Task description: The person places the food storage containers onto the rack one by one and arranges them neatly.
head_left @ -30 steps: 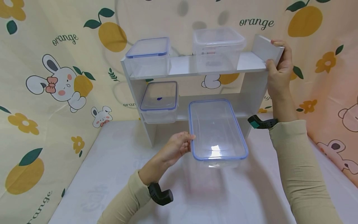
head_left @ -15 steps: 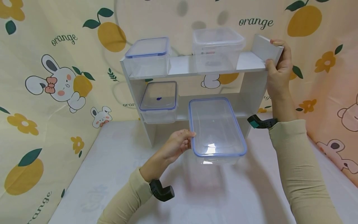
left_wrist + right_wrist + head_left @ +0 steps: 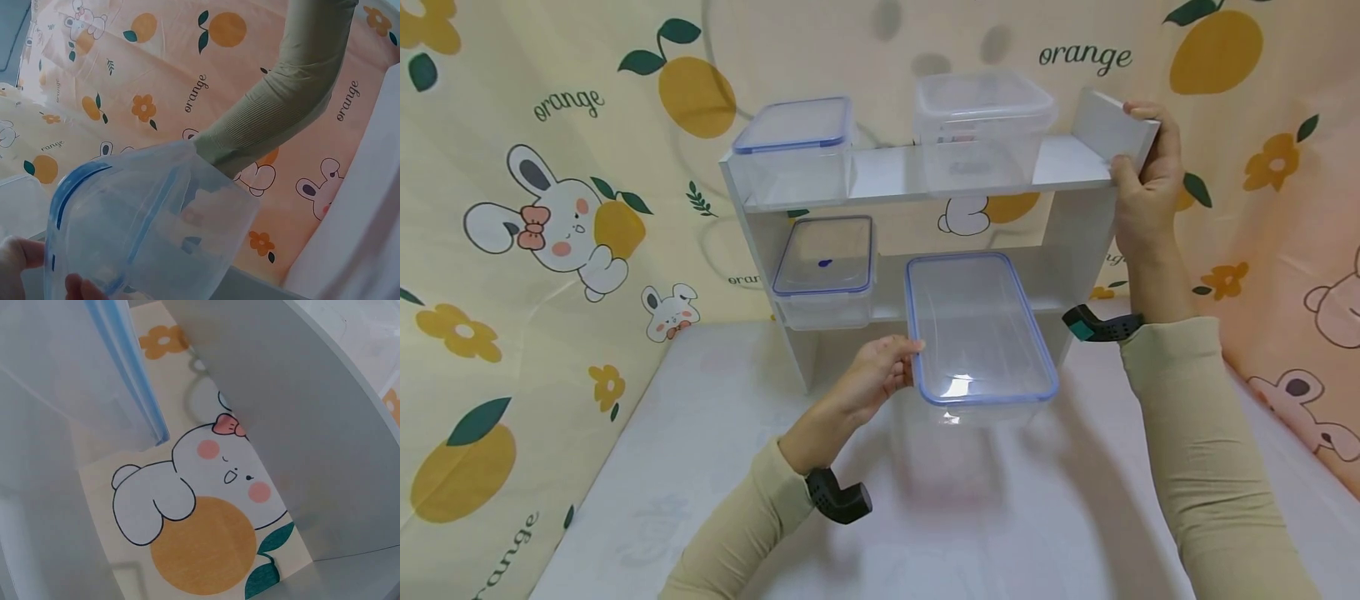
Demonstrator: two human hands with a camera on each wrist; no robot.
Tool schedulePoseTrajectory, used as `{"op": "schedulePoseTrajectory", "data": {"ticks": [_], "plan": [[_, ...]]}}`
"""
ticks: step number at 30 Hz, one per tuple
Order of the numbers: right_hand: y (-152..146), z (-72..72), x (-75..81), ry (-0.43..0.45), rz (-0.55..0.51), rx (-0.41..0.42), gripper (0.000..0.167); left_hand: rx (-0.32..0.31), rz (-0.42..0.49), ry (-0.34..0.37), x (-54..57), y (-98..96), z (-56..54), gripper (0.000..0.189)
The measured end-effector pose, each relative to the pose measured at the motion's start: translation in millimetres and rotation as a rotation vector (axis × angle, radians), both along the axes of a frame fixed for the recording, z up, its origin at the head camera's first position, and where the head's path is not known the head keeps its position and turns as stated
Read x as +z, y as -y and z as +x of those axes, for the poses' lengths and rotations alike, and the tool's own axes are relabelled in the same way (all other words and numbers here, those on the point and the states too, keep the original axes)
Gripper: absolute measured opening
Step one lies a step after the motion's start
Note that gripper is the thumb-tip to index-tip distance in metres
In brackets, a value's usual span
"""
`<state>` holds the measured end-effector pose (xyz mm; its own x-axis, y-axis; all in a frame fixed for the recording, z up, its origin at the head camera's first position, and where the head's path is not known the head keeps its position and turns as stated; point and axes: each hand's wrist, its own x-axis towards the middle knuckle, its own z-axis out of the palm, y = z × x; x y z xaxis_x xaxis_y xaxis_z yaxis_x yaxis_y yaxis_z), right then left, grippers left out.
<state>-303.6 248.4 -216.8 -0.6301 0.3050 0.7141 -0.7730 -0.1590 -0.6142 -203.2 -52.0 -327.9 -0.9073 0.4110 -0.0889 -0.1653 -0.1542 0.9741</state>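
My left hand (image 3: 880,375) pinches the left side of a clear plastic food container (image 3: 981,329) with a blue-edged lid. Its far end overlaps the middle shelf in the head view, while the near end hangs out in front. The left wrist view has the thumb and a fingertip (image 3: 84,289) at the container's rim. At the upper right, my right hand (image 3: 1150,183) grips the side panel (image 3: 1116,125) of the white shelf unit (image 3: 880,192). In the right wrist view the container's blue lid edge (image 3: 128,369) reaches into the middle compartment; the right hand is hidden there.
On the top shelf stand a blue-lidded container (image 3: 797,154) at left and a clear-lidded one (image 3: 985,133) to its right. Another blue-lidded container (image 3: 826,267) sits at the left of the middle shelf. A white cloth (image 3: 700,467) covers the table.
My left hand has moved the container forward and slightly up in the head view, farther over the middle shelf. The right hand keeps its grip on the side panel.
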Motion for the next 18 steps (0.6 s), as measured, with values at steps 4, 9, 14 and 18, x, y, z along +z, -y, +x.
{"op": "schedulePoseTrajectory", "data": {"ticks": [4, 9, 14, 18], "plan": [[-0.2, -0.6, -0.1, -0.001, 0.004, 0.001, 0.043, 0.002, -0.002, -0.01, 0.3, -0.4, -1.9, 0.016], [-0.2, -1.1, -0.3, 0.002, 0.002, -0.005, 0.044, 0.01, 0.013, -0.013, 1.6, -1.0, -2.7, 0.012], [0.5, 0.2, -0.1, 0.007, -0.001, -0.01, 0.043, 0.021, 0.014, -0.006, 1.4, -1.6, -3.2, 0.011], [0.8, 0.8, -0.2, 0.008, -0.002, -0.007, 0.043, 0.031, 0.017, 0.0, 1.3, -1.5, -3.4, 0.012]]}}
